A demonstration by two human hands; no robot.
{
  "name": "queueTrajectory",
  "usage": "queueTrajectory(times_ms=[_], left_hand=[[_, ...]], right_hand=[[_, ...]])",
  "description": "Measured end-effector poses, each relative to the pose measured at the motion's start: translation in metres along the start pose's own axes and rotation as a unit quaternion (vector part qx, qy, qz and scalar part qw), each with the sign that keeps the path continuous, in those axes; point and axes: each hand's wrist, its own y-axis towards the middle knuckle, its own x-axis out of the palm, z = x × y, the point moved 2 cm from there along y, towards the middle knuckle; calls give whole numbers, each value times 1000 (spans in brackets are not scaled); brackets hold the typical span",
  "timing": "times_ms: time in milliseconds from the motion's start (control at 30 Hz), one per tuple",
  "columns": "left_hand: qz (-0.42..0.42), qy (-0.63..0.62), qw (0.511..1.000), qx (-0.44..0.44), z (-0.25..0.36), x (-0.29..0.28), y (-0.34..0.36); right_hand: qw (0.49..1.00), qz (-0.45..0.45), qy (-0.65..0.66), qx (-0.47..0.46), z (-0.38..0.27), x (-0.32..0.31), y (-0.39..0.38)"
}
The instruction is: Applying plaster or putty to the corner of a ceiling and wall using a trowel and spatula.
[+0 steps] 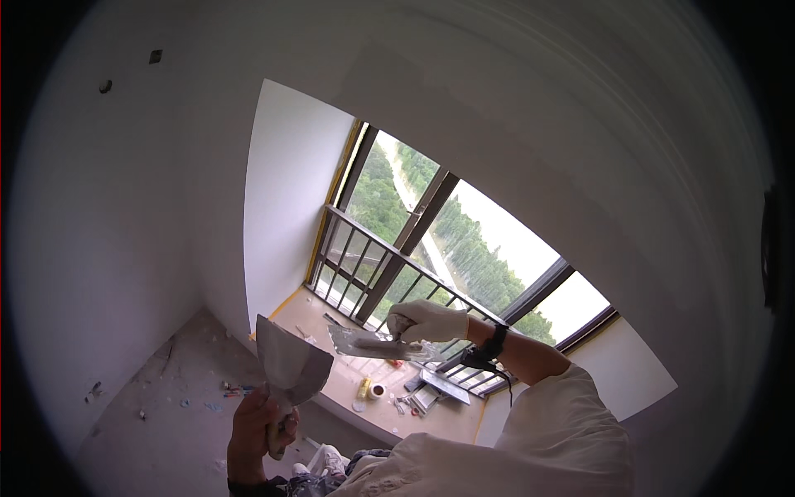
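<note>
My left hand (253, 424), bare, is closed around the handle of a wide putty knife (290, 364), its broad blade pointing up. The blade shows a lighter and a darker grey area. In a white glove, my right hand (429, 321) grips the handle of a finishing trowel (371, 342). Pale filler is smeared along the trowel's flat blade, which lies roughly level in front of the window. The two blades are close together but seem apart, the putty knife to the left of the trowel. A dark watch (494, 341) sits on my right wrist.
Behind my hands is a window (431, 207) with a dark railing (389, 248). Its deep sill (331, 383) holds a yellow bottle (364, 387), a small round container (378, 390) and several metal tools (426, 398). Scraps (214, 407) litter the floor to the left.
</note>
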Motion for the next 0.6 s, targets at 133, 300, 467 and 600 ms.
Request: queueTrajectory(times_ms=[133,300,467,600], left_hand=[[12,-38,999,31,-25,-19,-13],[167,47,984,26,-79,-45,-40],[228,39,973,4,-98,-55,-73],[375,17,927,0,-116,-57,-91]], right_hand=[[950,274,-137,-54,-59,-135,12],[711,444,-542,-64,-143,-282,73],[658,486,-575,20,-169,-356,133],[679,434,-592,20,-142,-362,176]])
